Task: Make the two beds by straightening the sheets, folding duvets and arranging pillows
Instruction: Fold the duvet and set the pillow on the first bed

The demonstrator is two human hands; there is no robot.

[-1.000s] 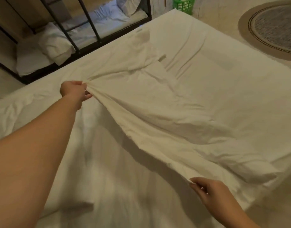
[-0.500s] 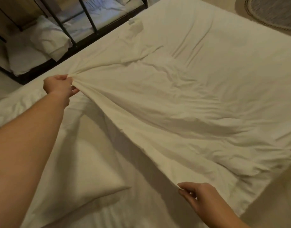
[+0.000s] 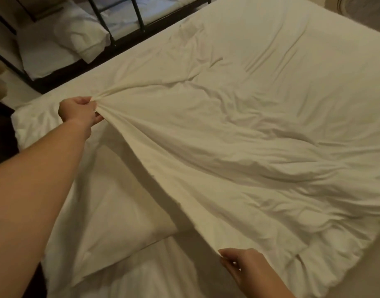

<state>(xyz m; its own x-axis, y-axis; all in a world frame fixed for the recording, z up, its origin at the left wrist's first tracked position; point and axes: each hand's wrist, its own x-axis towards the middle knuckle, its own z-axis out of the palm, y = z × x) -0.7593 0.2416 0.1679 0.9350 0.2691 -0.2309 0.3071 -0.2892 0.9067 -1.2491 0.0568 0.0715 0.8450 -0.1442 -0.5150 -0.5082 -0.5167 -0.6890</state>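
Clearly, left hand [image 3: 79, 111], centre left, and right hand [image 3: 247, 269], bottom centre, both clutched the duvet [image 3: 249, 147] edge; it covered the frame's right. Uneven pulling could skew it over the pillow [image 3: 120, 211].

Round rug [image 3: 366, 12] top right; dark object [image 3: 1, 134] left edge

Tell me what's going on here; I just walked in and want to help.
A person is making the large bed. The left hand grips a bunched part of the white duvet and the right hand pinches its near edge, holding that edge lifted over a pillow. The duvet is wrinkled, not yet folded. A second bed stands beyond.
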